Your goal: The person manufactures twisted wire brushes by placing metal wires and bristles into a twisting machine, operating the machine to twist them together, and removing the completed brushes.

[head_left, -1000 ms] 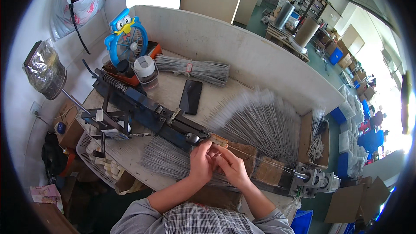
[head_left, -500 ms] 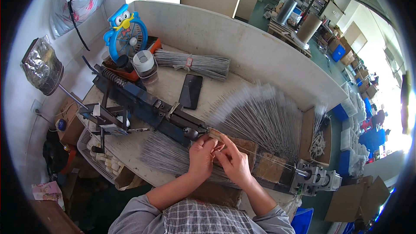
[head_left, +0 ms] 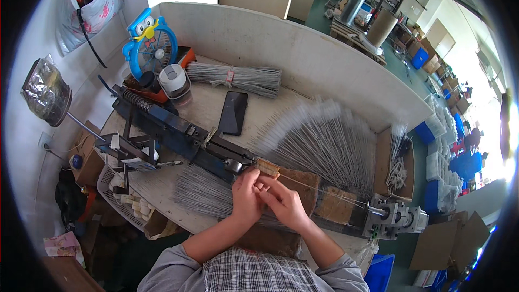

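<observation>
My left hand (head_left: 246,197) and my right hand (head_left: 284,201) meet in front of me, fingertips pinched together around something small and thin near a tan woven block (head_left: 267,168) on the dark blue metal machine (head_left: 178,135). What the fingers hold is too small to make out. A thin taut wire (head_left: 324,190) runs from the block to a motor unit (head_left: 397,217) on the right. A fan of grey wire bristles (head_left: 324,141) spreads behind the hands. A flat pile of loose grey wires (head_left: 203,192) lies just left of my left hand.
A tied bundle of grey wires (head_left: 235,77), a black phone (head_left: 233,112), a white lidded cup (head_left: 174,81) and a blue owl-shaped fan (head_left: 147,41) sit at the back of the bench. A white basket (head_left: 116,197) hangs at the left edge. Blue crates (head_left: 435,195) stand to the right.
Both hands have stayed at the woven block, with only small finger movements. The view has shifted slightly.
</observation>
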Demonstrator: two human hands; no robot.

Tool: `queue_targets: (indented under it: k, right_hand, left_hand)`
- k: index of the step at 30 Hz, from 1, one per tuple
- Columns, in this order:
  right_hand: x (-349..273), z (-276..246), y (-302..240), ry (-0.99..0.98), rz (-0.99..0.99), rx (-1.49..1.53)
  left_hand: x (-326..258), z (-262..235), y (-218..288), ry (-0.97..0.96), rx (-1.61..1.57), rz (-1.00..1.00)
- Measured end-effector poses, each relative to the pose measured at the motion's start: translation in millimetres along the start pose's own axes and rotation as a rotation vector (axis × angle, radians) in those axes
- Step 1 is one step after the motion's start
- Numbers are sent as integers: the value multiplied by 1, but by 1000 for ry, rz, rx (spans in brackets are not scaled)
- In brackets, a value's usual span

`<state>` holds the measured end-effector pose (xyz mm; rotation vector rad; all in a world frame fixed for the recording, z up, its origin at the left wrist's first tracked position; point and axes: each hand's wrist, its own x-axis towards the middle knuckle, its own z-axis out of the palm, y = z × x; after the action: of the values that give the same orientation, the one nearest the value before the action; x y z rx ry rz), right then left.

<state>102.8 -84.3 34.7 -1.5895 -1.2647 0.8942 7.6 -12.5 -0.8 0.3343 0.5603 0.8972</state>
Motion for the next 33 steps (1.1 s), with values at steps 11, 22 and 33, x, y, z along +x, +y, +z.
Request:
queue_targets:
  k: [11, 22, 33]
  right_hand:
    - [5, -9, 2, 73, -70, -50]
    - [12, -3, 1, 102, -50, -180]
    - [5, 2, 2, -23, 39, -2]
  left_hand:
    - [-1, 11, 0, 17, 72, 39]
    - [-1, 0, 0, -36, 3, 1]
    - [1, 0, -1, 24, -117, -72]
